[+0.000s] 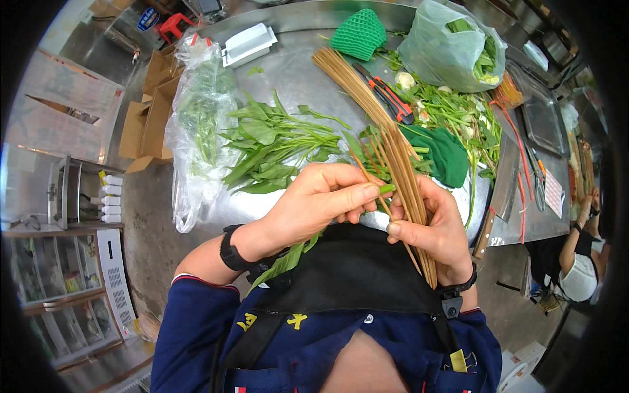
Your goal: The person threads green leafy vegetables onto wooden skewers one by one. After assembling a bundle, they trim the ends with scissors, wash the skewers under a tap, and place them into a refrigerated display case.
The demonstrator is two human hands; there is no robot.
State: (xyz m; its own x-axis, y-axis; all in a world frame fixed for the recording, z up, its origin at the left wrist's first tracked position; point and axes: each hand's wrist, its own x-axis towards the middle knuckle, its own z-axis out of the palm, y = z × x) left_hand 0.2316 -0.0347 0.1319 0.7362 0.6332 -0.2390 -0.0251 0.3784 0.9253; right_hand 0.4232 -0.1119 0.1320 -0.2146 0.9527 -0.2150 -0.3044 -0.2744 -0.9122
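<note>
A bundle of thin wooden skewers [404, 177] lies in my right hand [430, 223], whose thumb also presses on one skewer that stands apart from the rest. Between the thumb and fingers of my left hand [327, 194] is a cut green stem [386, 188], touching that single skewer; its long leaf [282, 265] hangs below the left wrist. More leafy greens with long stems [275, 142] are spread on the metal table just beyond my left hand. A dark green cloth [440, 154] lies beyond my right hand, near a red and black box cutter [388, 96].
A clear plastic bag of greens [201, 113] is at the left, near a white tray [249, 45]. A pile of cut stems [471, 115], a full plastic bag [452, 44] and a wooden-handled knife [485, 231] are at the right. Another person [580, 270] is at far right.
</note>
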